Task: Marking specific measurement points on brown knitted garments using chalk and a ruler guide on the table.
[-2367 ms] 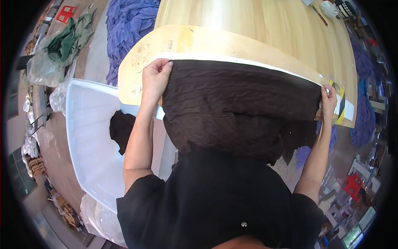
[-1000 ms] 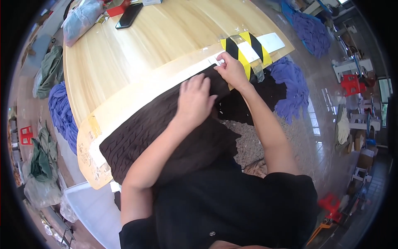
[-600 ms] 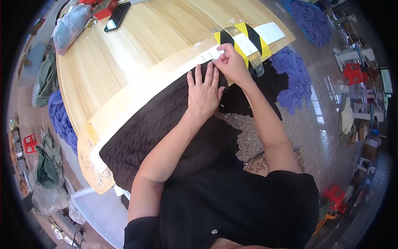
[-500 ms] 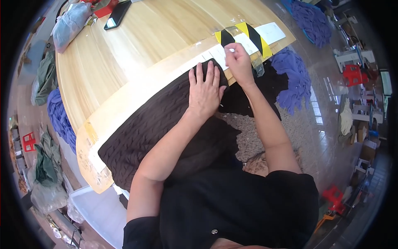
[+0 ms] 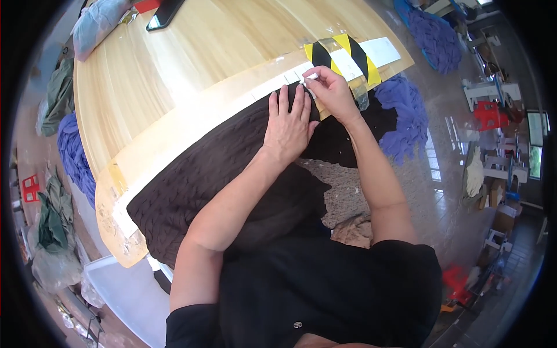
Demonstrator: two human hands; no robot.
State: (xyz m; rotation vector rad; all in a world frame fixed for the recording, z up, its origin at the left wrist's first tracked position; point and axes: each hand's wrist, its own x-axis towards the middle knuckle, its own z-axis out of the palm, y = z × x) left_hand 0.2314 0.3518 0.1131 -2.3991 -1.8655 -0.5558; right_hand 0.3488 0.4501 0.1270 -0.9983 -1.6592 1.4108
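Note:
A dark brown garment piece with a braided knit texture (image 5: 191,180) lies along the near edge of the table, its lower part hanging toward me. My left hand (image 5: 285,124) rests flat on its right end, fingers spread and pressing down. Just beyond that end, my right hand (image 5: 333,95) pinches a small white stick that looks like chalk (image 5: 312,76), its tip at the fabric's far corner. Under the fabric's far edge runs a long white strip (image 5: 203,126) with short dark lines across it. Yellow and black striped tape (image 5: 361,61) crosses the strip to the right.
The wooden table (image 5: 174,64) bears a phone (image 5: 165,14) and a plastic-wrapped bundle (image 5: 98,26) at the far left. Purple fabric (image 5: 404,116) and dark cloth hang off the right edge. A white plastic bin (image 5: 125,296) stands at lower left.
My right hand has lowered and shifted left, bringing the white stick from above the strip to the fabric's corner. The left hand stays on the fabric. The whole view has shifted slightly.

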